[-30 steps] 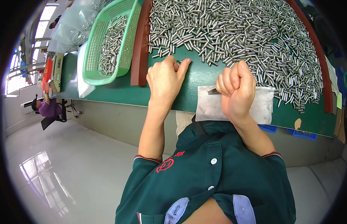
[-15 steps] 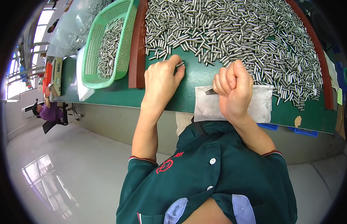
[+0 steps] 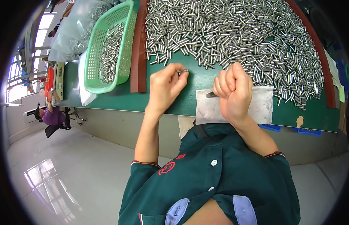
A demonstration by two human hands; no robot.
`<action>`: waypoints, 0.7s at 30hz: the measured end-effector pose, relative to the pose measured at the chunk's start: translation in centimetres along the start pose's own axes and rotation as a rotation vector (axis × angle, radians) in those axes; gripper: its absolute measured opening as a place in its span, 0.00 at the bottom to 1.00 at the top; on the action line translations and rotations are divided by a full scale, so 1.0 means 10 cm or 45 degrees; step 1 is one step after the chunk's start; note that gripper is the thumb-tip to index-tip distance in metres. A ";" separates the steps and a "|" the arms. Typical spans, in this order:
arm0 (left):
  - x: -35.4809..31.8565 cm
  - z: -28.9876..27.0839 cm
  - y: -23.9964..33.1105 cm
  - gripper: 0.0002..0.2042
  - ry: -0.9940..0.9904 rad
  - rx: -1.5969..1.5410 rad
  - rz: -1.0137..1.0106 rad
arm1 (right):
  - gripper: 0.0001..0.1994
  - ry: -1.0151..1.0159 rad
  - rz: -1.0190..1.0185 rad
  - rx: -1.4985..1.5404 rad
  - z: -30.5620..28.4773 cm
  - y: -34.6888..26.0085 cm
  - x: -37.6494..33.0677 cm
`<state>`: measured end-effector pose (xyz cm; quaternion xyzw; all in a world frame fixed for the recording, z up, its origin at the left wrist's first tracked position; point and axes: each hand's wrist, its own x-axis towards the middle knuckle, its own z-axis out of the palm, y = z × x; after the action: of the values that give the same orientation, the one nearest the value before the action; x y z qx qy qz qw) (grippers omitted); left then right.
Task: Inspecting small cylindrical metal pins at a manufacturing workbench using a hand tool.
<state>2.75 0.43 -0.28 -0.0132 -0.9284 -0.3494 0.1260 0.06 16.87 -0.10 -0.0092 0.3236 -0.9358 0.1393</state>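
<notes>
My left hand [image 3: 165,88] rests on the green table [image 3: 118,98] and pinches a small metal cylinder [image 3: 183,71] between thumb and fingertips. My right hand [image 3: 234,92] is closed in a fist around a thin metal tool [image 3: 211,94] whose tip sticks out to the left, over a white cloth [image 3: 262,107]. Just beyond both hands lies a large heap of small metal cylinders [image 3: 234,33].
A green plastic basket [image 3: 92,71] with several metal cylinders stands at the left, past a brown wooden bar [image 3: 139,56]. Clear plastic bags [image 3: 73,33] lie behind it. Another person in purple [image 3: 50,114] sits far left. Blue bins [image 3: 291,130] hang under the table edge.
My left hand has drawn back from the heap with one cylinder pinched in its fingertips. My right fist has stayed over the cloth.
</notes>
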 end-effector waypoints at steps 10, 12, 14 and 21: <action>-0.18 0.10 -0.03 0.04 0.169 -0.515 -0.061 | 0.21 0.003 0.008 -0.012 0.00 0.00 0.01; -0.19 0.10 -0.02 0.04 0.179 -0.535 -0.058 | 0.21 -0.001 0.009 -0.012 0.00 0.01 0.01; -0.20 0.09 -0.02 0.04 0.192 -0.554 -0.057 | 0.21 -0.007 0.012 -0.011 0.01 0.01 0.01; -0.17 0.00 -0.02 0.07 -0.094 -2.198 -0.593 | 0.21 -0.015 -0.017 -0.011 0.00 0.02 -0.01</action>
<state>4.41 0.39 -0.79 0.0743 -0.3247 -0.9424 -0.0319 0.19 16.74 -0.23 -0.0173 0.3268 -0.9352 0.1351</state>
